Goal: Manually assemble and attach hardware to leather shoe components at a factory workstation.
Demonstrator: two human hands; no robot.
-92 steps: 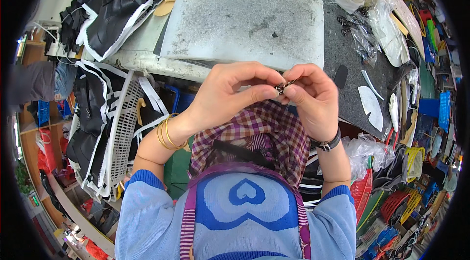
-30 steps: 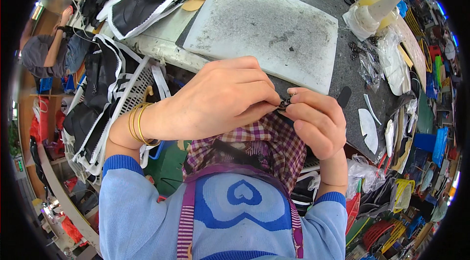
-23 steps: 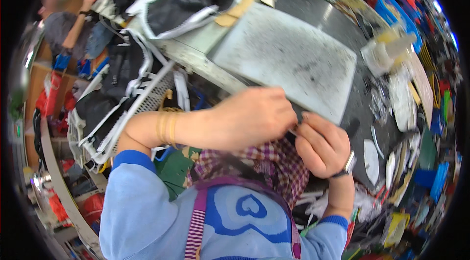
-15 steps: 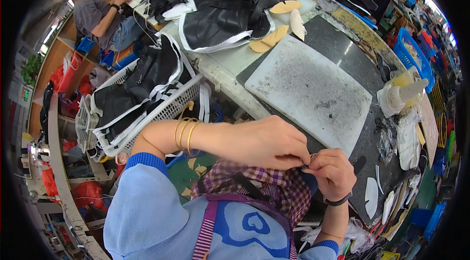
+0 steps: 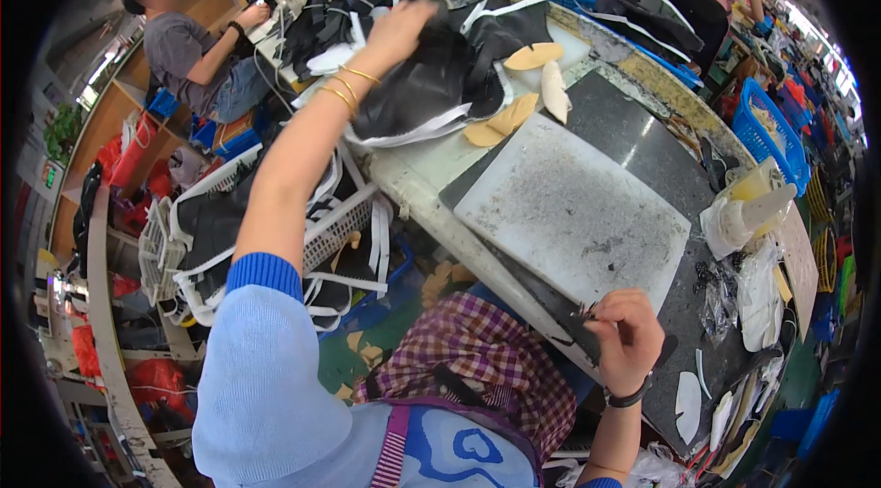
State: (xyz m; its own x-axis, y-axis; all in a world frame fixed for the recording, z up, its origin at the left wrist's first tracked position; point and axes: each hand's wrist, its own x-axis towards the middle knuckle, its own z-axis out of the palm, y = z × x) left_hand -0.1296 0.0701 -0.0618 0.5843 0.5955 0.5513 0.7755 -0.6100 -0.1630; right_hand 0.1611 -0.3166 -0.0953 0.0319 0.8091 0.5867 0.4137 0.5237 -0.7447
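Note:
My left hand (image 5: 402, 33) is stretched far forward over a pile of black leather-like pieces (image 5: 418, 93) with white edging. Motion smears its fingers, so whether they grip anything is unclear. Close to my body, my right hand (image 5: 631, 334) hovers by the near corner of a scuffed white board (image 5: 574, 208). Its thumb and fingers pinch together around something small and dark, too small to name. Beneath the board lies a black mat (image 5: 633, 125). Beige and cream cut pieces (image 5: 534, 56) rest between the pile and the board.
A plastic basket (image 5: 344, 229) full of black white-edged pieces stands at the left, below my left arm. On the right are a whitish container (image 5: 734, 222), clear plastic bags (image 5: 725, 304) and a blue basket (image 5: 771, 134). One person (image 5: 197, 52) sits at far left; another stands at far right.
My left hand has left my right hand and swung forward and left onto the black pile. My right hand stays near the board's corner, slightly lower, still pinching.

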